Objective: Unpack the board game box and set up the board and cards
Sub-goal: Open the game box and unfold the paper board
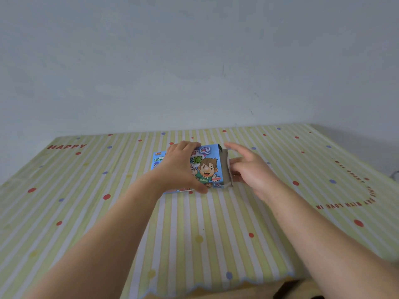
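Things to count: one box (pixel 208 167), two hands, one flap (pixel 225 167), one cloth (pixel 194 234), one table (pixel 248 288).

The box is blue with a cartoon boy on top. It sits in the middle of the frame, on the cloth.

The left hand (pixel 179 167) lies over the top of the box, on its left half. Its fingers curl over the far side and its thumb presses the near side, so it grips the box across its width. The boy's face shows just right of this hand.

The right hand (pixel 252 169) is at the right end of the box. The grey flap stands open there, and it is bent and a bit torn. One finger points out straight above the flap. The other fingers curl in and touch the flap. I cannot tell if they pinch it or only rest on it.

The cloth has yellow, green and white stripes with red, blue and yellow dots. The word HAPPY (pixel 67 146) is at the upper left of the cloth, and more red words curve along the right side.

The far edge of the cloth meets a plain grey wall (pixel 194 61). The near edge is wavy and runs along the bottom of the frame, where a bit of brown table shows under it. The box is well away from every edge. There is open cloth to the left of the box, to the right of it, and most of all in front of it, between the two arms.
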Available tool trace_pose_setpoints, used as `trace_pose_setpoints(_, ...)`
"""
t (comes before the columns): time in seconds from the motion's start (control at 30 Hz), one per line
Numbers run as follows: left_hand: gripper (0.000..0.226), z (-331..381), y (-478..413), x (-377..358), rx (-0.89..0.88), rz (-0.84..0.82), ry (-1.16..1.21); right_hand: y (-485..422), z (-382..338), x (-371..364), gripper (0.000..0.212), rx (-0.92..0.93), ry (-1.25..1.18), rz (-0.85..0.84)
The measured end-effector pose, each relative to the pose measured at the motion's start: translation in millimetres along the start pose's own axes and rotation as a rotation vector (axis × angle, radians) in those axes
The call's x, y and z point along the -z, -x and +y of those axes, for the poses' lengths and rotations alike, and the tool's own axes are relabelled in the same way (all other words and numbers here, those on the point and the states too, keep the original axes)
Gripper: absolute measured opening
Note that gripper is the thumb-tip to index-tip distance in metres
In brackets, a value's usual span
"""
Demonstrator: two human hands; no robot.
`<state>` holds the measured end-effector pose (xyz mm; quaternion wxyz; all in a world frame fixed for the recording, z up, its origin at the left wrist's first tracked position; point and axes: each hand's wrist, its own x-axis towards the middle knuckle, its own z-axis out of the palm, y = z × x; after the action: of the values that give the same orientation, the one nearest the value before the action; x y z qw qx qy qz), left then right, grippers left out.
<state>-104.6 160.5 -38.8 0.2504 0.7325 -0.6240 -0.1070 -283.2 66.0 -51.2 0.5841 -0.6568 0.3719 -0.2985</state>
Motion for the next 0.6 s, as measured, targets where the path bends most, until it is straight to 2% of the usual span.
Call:
trace_pose_setpoints(0.1, 0.116, 0, 1, 1, 0.001, 0.009, 0.012, 4, 0, 0, 0.021, 0.115, 0.235, 0.013)
trace_pose_setpoints(0.2, 0.119, 1, 3, 4, 0.002, 0.012, 0.042, 4, 0, 5, 0.012, 0.195, 0.43, 0.107)
trace_pose_setpoints(0.33, 0.12, 6, 5, 6, -0.021, 0.033, 0.026, 9, -5, 7, 0.013, 0.221, 0.328, 0.115)
trace_pose_setpoints(0.43, 0.121, 12, 5, 3, -0.067, 0.067, -0.06, 15, -10, 6, 0.009, 0.146, 0.152, 0.045)
trace_pose_setpoints(0.6, 0.12, 18, 7, -2, -0.101, 0.098, -0.114, 17, -12, 10, 0.017, 0.032, 0.122, 0.0)
